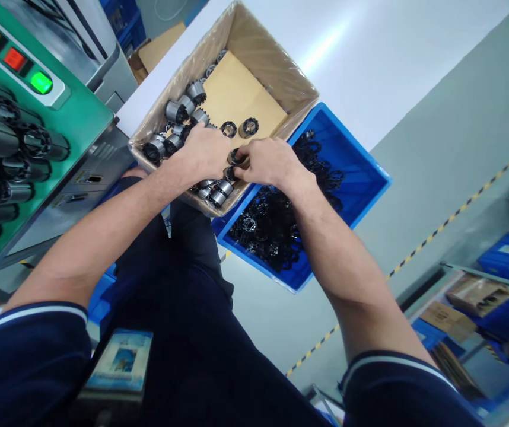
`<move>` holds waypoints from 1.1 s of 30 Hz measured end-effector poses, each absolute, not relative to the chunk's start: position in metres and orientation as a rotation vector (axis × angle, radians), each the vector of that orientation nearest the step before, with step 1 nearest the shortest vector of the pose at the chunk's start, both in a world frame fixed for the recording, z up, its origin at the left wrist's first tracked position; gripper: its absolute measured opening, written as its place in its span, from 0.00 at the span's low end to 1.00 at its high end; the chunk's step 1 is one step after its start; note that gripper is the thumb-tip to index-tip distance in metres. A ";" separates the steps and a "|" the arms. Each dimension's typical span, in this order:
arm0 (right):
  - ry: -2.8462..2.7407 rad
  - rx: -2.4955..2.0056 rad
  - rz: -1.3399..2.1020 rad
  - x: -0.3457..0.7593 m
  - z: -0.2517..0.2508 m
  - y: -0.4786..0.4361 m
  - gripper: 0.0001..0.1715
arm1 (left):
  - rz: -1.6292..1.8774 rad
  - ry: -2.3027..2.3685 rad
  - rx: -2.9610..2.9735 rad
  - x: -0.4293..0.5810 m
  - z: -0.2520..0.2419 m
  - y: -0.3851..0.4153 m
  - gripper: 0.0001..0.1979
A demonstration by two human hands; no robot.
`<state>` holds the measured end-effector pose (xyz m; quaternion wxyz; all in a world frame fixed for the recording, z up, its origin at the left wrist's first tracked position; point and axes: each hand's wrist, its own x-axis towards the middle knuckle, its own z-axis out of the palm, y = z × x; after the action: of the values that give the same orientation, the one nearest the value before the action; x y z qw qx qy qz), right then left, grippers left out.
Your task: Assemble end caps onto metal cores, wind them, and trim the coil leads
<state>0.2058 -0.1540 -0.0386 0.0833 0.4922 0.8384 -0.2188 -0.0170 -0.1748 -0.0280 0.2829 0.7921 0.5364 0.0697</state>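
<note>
At the near edge of the white surface point(325, 65), the right hand point(272, 163) is gripping a dark ring part point(236, 158) between its curled fingers, holding it over the near end of a cardboard sheet point(241, 95) inside a plastic-lined cardboard box point(263, 59). The left hand point(203, 153) is arching over steel-and-black cylindrical parts point(177, 111) packed along the box's left side, its fingers curled downward; whether it has hold of one cannot be told. Two ring parts point(239, 128) are lying on the sheet just beyond the hands. A blue plastic crate point(356, 139) is standing against the box's right side, carrying a heap of black rings point(267, 231). Left of the box, a green machine panel point(80, 112) is showing lit indicator lamps point(41, 82).
</note>
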 end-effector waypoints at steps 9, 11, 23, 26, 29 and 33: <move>2.464 1.531 -0.634 0.192 -0.032 -0.163 0.11 | 0.199 1.629 2.064 -0.026 0.013 -0.180 0.07; 2.515 1.451 -0.601 0.188 -0.026 -0.157 0.15 | 0.288 1.659 2.012 -0.033 0.023 -0.189 0.06; 2.642 0.962 -0.651 0.216 -0.008 -0.101 0.20 | 0.792 1.838 1.647 -0.103 0.028 -0.381 0.12; 2.600 0.903 -0.705 0.217 -0.015 -0.094 0.22 | 0.792 1.910 1.521 -0.116 0.027 -0.417 0.12; 2.559 0.868 -0.742 0.210 -0.025 -0.083 0.17 | 0.836 1.930 1.472 -0.121 0.033 -0.437 0.12; 2.661 0.908 -0.768 0.198 -0.011 -0.086 0.19 | 0.912 1.933 1.529 -0.126 0.048 -0.458 0.12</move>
<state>0.1977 -0.0860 -0.0107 0.1132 0.3094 0.9071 -0.2619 -0.1262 -0.4578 0.0483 0.2540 0.5626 0.7115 0.3357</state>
